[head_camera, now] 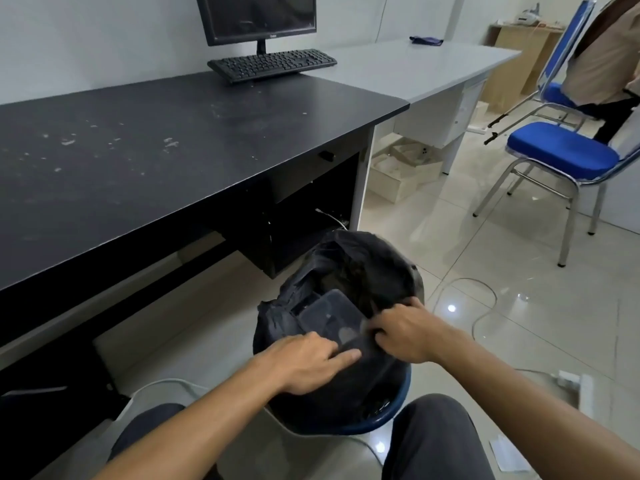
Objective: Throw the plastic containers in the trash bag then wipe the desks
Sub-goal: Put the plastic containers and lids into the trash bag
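A black trash bag (363, 258) lines a blue bin (388, 415) standing on the floor between my knees. A dark plastic container (327, 315) lies tilted inside the bag's mouth. My left hand (308, 362) rests on the container's near edge with its fingers stretched out almost straight. My right hand (405, 332) has its fingers curled round the container's near right corner, close against the bag's rim. The black desk (145, 157) at left is dusty, with white specks and smears. A grey desk (415, 71) adjoins it at the right.
A monitor (258, 17) and keyboard (272, 64) stand at the black desk's far end. A dark blue cloth (426, 40) lies on the grey desk. Blue chairs (561, 152) stand at right, one with a person on it. White cables (485, 306) and a power strip (571, 382) lie on the tiled floor.
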